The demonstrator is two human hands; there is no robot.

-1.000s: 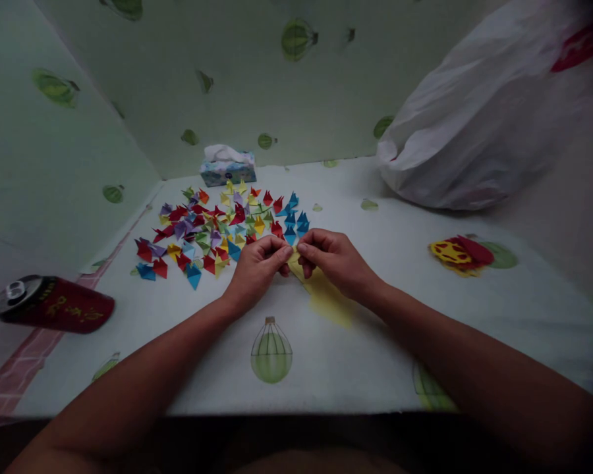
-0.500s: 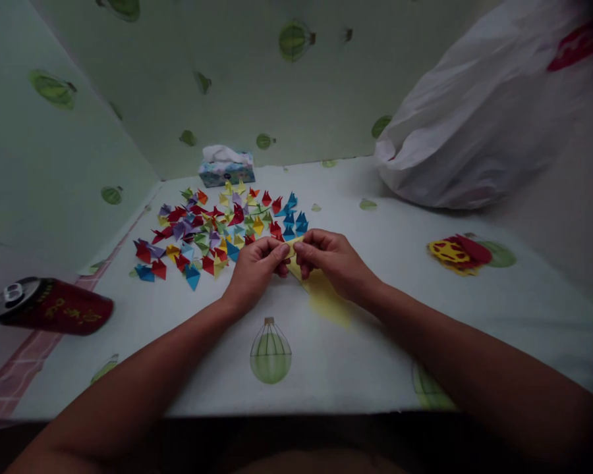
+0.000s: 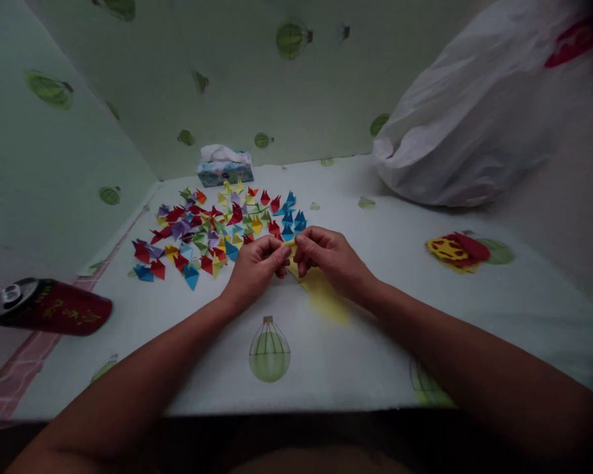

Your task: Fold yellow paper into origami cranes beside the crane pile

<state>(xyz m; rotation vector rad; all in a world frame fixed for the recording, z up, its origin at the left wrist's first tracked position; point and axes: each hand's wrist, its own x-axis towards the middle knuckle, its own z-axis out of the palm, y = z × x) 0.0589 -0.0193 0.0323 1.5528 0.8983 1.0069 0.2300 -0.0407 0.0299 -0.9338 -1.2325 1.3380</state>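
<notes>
Yellow paper (image 3: 293,266), pinched two-handed.
Left hand (image 3: 257,268), right hand (image 3: 332,262): curled nearly closed on it; visible edge slants near-right, long axis partly hidden.

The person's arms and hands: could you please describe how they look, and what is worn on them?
The left hand and right hand are ungloved, with no ring visible. Both wrists show no watch or bracelet. The forearms are bare, with no sleeve in view. Fingernails are too dim to describe.

The paper (image 3: 293,268) is yellow, the tabletop (image 3: 350,368) white with green balloons — folded pieces (image 3: 213,238) red, yellow, blue, purple, green.
</notes>
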